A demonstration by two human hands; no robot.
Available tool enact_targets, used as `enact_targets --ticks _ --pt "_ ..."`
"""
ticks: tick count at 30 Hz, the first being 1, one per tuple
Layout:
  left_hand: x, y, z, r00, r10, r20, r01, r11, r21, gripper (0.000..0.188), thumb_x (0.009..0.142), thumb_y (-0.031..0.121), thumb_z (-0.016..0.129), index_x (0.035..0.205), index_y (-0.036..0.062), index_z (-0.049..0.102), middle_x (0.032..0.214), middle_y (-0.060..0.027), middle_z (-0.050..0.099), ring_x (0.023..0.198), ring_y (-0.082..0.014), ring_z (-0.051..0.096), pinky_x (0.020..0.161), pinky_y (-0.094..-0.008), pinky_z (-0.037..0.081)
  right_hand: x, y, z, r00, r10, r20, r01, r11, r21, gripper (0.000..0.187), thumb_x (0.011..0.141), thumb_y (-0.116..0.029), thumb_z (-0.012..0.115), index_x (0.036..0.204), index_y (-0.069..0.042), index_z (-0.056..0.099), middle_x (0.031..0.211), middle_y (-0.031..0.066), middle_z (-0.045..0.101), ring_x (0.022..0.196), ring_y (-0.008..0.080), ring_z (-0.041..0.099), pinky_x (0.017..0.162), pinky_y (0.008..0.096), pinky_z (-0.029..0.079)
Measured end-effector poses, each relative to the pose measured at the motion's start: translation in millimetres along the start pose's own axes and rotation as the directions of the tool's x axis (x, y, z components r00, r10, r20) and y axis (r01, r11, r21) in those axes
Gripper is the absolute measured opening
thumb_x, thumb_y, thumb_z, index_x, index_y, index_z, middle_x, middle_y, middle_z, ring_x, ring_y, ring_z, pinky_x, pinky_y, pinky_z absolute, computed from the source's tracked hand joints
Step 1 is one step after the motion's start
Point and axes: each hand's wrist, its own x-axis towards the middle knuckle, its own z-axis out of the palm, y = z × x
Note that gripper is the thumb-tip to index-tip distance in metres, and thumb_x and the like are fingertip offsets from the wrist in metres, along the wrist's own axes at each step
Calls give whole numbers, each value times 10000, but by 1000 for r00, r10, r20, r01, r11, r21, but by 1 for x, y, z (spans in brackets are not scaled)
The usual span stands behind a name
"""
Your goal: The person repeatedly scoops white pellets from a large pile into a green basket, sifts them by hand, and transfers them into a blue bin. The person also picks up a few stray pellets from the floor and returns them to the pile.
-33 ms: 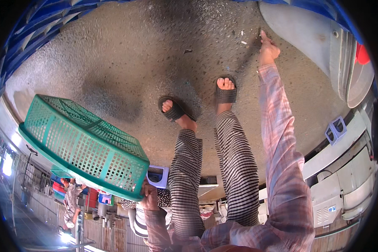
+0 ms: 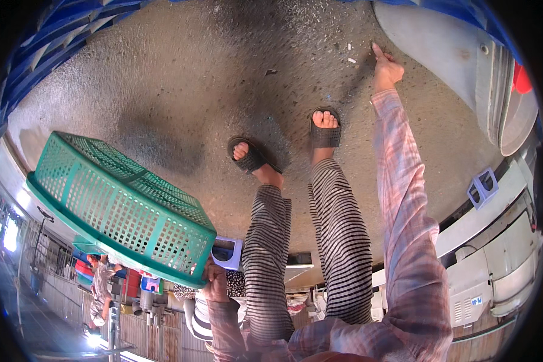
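Green plastic, left side: my left fingers (image 2: 210, 271) are curled around the near end of the rectangular perforated basket (image 2: 140, 214), grasping it by its flared rim; some of their tips are out of my sight.
Right reach: my right fingers (image 2: 377, 52) are stretched forward over the floor, the index extended and the others partly bent; I see nothing in them, but cannot tell whether they pinch something small or touch the ground.
Basket position: left of my legs, tilted, its latticed base turned toward my camera and its open side away.
Basket handling: I judge it light for its bulk, mildly flexible, perhaps slick if wet; I would trust the thick rim over the thin lattice, with both ends held for balance.
Beside it: a lavender stool (image 2: 234, 263), close to the rim's near end.
Underfoot: black slide sandals (image 2: 327, 138) on rough concrete floor (image 2: 193, 78).
Outer right: a broad grey metal basin (image 2: 431, 48), near my right fingers.
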Motion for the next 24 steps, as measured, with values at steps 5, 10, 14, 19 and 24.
enact_targets --ticks 5,10,14,19,24 --pt "1 6 -13 997 31 65 -42 985 166 161 887 59 526 1025 -8 480 801 -42 481 459 -49 385 399 -194 283 0 -2 -13 856 -463 228 498 859 -123 261 685 -275 828 780 -55 725 688 81 695 630 170 653 634 289 517" --pt "3 14 -20 996 90 -22 -83 971 223 65 863 92 563 832 62 515 698 6 479 488 -59 385 385 -194 261 -40 -18 -4 769 -481 421 548 835 -48 258 701 -250 810 819 -41 716 737 100 700 645 172 659 649 302 521" --pt "4 11 -22 999 50 14 -52 972 228 104 857 116 573 767 82 533 652 26 476 515 -64 382 380 -195 253 -40 -19 0 746 -487 454 600 787 -142 223 731 -219 781 837 -37 710 747 115 700 671 209 673 671 322 525" --pt "2 10 -23 1000 13 1 -13 986 165 97 861 112 565 781 71 530 676 12 464 527 -78 389 384 -201 264 -29 1 -20 627 -565 536 707 702 -86 195 782 -185 718 920 -49 698 810 152 696 738 280 685 701 369 529" --pt "1 8 -18 1000 3 -28 1 988 153 94 866 105 561 797 51 525 682 -4 452 526 -80 393 386 -203 275 -47 -1 -30 527 -525 668 796 580 -172 212 801 -148 679 998 -67 678 858 184 679 798 320 676 721 404 525"
